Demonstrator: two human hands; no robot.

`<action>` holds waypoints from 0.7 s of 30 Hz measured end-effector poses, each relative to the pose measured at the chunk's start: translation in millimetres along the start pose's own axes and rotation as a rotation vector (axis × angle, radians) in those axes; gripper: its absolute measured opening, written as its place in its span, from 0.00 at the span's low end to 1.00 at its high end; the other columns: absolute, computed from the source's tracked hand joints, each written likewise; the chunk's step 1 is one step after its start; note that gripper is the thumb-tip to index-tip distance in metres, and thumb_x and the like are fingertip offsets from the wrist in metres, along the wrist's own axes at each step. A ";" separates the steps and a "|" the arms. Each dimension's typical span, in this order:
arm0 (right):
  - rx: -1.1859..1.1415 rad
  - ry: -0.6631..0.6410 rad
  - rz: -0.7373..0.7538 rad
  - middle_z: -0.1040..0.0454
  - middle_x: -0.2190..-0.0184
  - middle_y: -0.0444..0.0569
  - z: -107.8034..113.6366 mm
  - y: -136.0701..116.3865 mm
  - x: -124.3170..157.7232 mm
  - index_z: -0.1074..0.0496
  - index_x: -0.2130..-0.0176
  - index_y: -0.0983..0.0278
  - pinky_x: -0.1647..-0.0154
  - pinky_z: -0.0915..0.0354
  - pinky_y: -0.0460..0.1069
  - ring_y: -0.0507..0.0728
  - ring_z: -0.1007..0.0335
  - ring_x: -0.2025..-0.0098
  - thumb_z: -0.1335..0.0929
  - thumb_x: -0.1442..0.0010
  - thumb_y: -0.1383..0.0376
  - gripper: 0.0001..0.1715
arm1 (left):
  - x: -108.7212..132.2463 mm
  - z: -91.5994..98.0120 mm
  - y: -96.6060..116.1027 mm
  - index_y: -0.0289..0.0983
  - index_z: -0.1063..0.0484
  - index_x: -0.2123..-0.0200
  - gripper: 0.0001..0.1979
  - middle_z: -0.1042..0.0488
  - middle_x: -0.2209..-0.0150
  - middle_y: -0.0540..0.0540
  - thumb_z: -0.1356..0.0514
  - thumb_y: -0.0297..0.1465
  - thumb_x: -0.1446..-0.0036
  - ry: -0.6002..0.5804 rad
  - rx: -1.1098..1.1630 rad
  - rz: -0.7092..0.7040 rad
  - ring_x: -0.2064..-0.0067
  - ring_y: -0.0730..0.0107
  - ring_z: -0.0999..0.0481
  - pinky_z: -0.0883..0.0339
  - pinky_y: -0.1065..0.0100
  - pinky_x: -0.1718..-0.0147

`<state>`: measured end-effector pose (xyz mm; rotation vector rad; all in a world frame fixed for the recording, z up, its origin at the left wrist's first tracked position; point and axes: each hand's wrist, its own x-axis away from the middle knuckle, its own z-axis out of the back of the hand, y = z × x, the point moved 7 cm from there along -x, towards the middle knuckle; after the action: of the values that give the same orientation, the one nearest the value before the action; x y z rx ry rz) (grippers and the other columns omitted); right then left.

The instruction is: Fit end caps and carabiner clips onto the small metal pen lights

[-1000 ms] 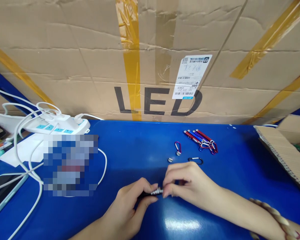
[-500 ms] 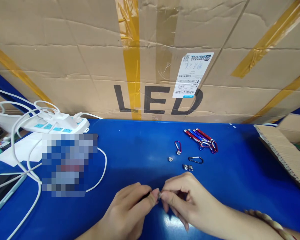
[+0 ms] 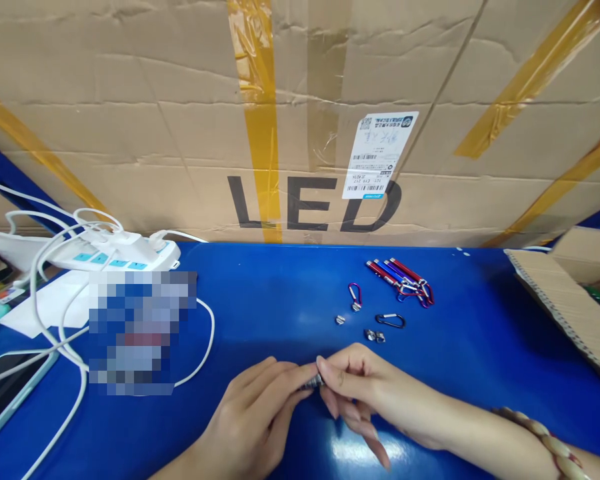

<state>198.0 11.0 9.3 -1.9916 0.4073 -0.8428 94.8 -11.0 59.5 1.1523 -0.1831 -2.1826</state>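
My left hand point(image 3: 257, 407) pinches a small black-and-silver tube point(image 3: 311, 383), most of it hidden inside my fingers. At the tube's right end, the thumb and forefinger of my right hand point(image 3: 357, 387) close on its silvery tip, while the other fingers hang loosely below. Just beyond my hands, some small silver metal pieces point(image 3: 374, 335) lie on the blue table point(image 3: 260, 307), near a black carabiner point(image 3: 391, 321). One more silver piece point(image 3: 340, 320) sits to their left. A red carabiner point(image 3: 355, 293) with a silver end piece lies slightly farther back.
Several red and blue pen-like metal tubes with carabiners point(image 3: 400, 277) are grouped farther back. On the left are a white power strip point(image 3: 125, 253), loose white cables point(image 3: 213, 333) and a phone point(image 3: 15, 393). An open cardboard box point(image 3: 560, 293) stands right; a large carton point(image 3: 180, 133) walls the back.
My right thumb has shifted up over the tube's end and its lower fingers have spread outward. My left fingers have straightened along the tube, leaving more of it showing.
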 end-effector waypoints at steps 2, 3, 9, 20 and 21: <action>0.107 0.057 0.035 0.42 0.90 0.36 6.8 -1.5 -1.8 0.34 0.78 0.66 0.93 0.49 0.38 0.44 0.46 0.90 0.38 0.45 0.43 0.30 | -4.0 -0.8 -5.8 0.35 0.29 0.58 0.11 0.21 0.71 0.47 0.46 0.20 0.42 -0.001 0.120 0.103 0.71 0.74 0.22 0.27 0.75 0.69; 0.216 0.134 0.096 0.40 0.89 0.37 13.6 -6.6 -1.7 0.33 0.77 0.67 0.91 0.46 0.39 0.45 0.44 0.89 0.36 0.45 0.44 0.29 | -5.3 -1.6 -10.5 0.35 0.28 0.59 0.11 0.21 0.70 0.47 0.45 0.20 0.43 -0.005 0.168 0.179 0.71 0.74 0.22 0.27 0.77 0.70; 0.887 0.439 0.807 0.27 0.73 0.46 17.2 -59.3 26.1 0.23 0.68 0.65 0.76 0.34 0.41 0.48 0.31 0.74 0.27 0.49 0.62 0.09 | -5.0 -3.2 -24.4 0.37 0.26 0.64 0.09 0.20 0.71 0.51 0.42 0.20 0.47 -0.003 0.294 0.422 0.72 0.76 0.21 0.29 0.84 0.72; 1.664 0.156 0.898 0.29 0.76 0.46 -25.4 -56.3 44.6 0.27 0.71 0.65 0.77 0.39 0.44 0.50 0.33 0.74 0.48 0.31 0.67 0.27 | -2.5 -18.2 -9.4 0.37 0.35 0.70 0.08 0.26 0.74 0.52 0.46 0.19 0.43 -0.255 0.523 0.289 0.73 0.78 0.26 0.32 0.81 0.70; 1.772 0.163 0.920 0.30 0.78 0.46 -29.8 -54.4 45.1 0.28 0.73 0.66 0.80 0.42 0.45 0.51 0.35 0.76 0.49 0.31 0.67 0.29 | -2.9 -19.0 -7.6 0.37 0.36 0.71 0.08 0.26 0.73 0.52 0.47 0.19 0.43 -0.272 0.541 0.281 0.73 0.78 0.26 0.33 0.81 0.71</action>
<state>206.9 -4.3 84.0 -0.0201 0.3596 -0.3781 107.1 -0.1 47.0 1.0145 -1.0401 -2.0786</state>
